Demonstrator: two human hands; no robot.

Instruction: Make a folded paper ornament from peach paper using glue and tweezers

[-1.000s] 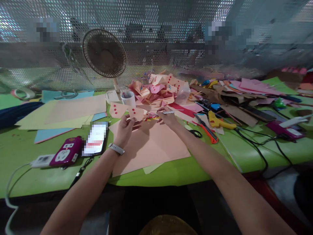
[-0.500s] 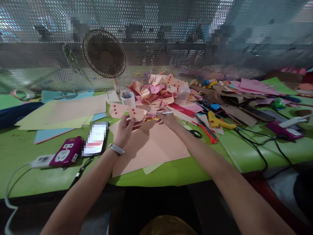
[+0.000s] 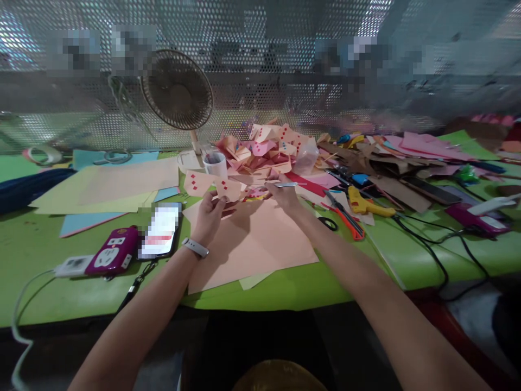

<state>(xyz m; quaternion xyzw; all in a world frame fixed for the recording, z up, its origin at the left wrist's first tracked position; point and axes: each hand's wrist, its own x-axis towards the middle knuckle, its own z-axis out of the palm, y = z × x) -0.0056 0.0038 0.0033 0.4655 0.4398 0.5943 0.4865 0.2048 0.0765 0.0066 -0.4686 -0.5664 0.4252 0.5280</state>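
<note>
My left hand (image 3: pixel 209 218), with a watch on its wrist, pinches a folded piece of peach paper (image 3: pixel 230 190) marked with red diamonds. The paper's two flaps stand up from the table, spread to the left. In my right hand (image 3: pixel 283 196) is a slim silver pen-like tool (image 3: pixel 287 184), its back end pointing right; its tip is hidden, so I cannot tell its exact kind. Small coloured bits lie between the hands. Both hands are over the far edge of a large peach sheet (image 3: pixel 260 244). Behind them rises a heap of folded diamond-marked papers (image 3: pixel 260 149).
A white cup (image 3: pixel 215 165) and a fan (image 3: pixel 177 89) stand behind my left hand. Left lie a phone (image 3: pixel 160 231), a purple power strip (image 3: pixel 114 251) and stacked sheets. To the right are black-handled scissors (image 3: pixel 328 224), an orange cutter (image 3: pixel 345 216) and a yellow glue gun (image 3: pixel 368 203) with cords.
The whole view has shifted slightly, so things sit a little further right. My right hand has tilted a little around the tool; the left keeps its hold on the paper.
</note>
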